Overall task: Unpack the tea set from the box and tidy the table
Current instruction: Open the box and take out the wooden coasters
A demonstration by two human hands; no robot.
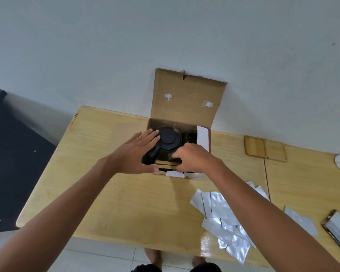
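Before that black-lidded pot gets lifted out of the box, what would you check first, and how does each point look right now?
1. Box flap open: ok.
2. Left hand on the teapot: fingers straight beside the lid, no grip yet: not ok.
3. Right hand grip: fingers curled inside the box, what they hold is hidden: cannot tell.
4. Free table space in front of the box: ok.
5. Silver packets off to the right: ok.

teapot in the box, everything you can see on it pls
The teapot sits upright inside the open cardboard box, seen from above: round black lid, black handle pointing toward the person, clear glassy rim. The left hand lies with straight fingers against its lid and handle. The right hand reaches in beside it.
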